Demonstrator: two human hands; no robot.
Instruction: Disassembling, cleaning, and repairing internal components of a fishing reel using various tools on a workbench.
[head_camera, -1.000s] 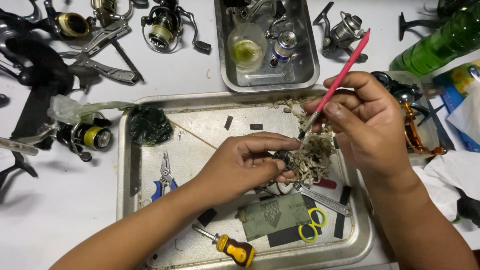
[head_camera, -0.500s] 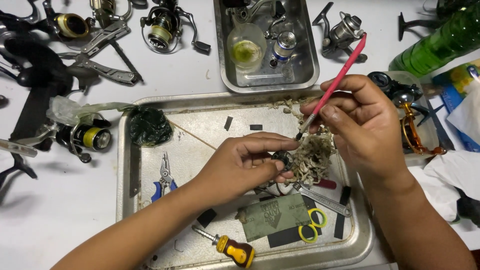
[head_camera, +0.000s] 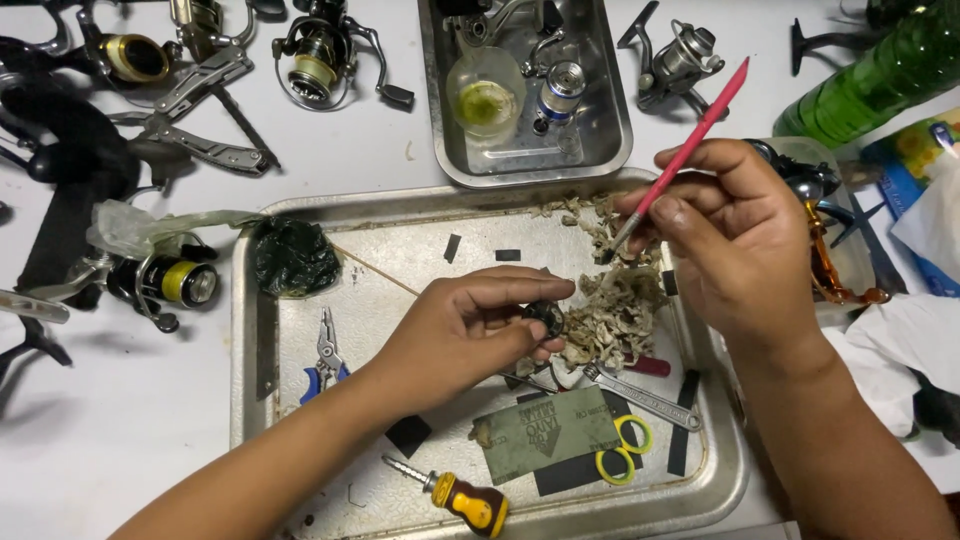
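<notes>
Fingers of the left hand (head_camera: 470, 330) pinched a small dark part (head_camera: 547, 316) over the tray (head_camera: 300, 480), while the right hand (head_camera: 735, 235) gripped a red brush (head_camera: 685, 155) above it, dirty wadding (head_camera: 610, 315) suggesting cleaning was underway, not finished.

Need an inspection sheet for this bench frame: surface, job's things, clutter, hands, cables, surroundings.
Surface: white table carrying a large metal tray.
Job's things: small dark round part and a red-handled brush, its tip over a pile of dirty rag scraps.
Clutter: in the tray, blue-handled pliers, yellow screwdriver, wrench, yellow rings.
Hands: left hand pinches the part; right hand has a pen-style grip on the brush.
Cables: nothing seen.
Surroundings: fishing reels on the table, small metal tray with a cup, green bottle.
</notes>
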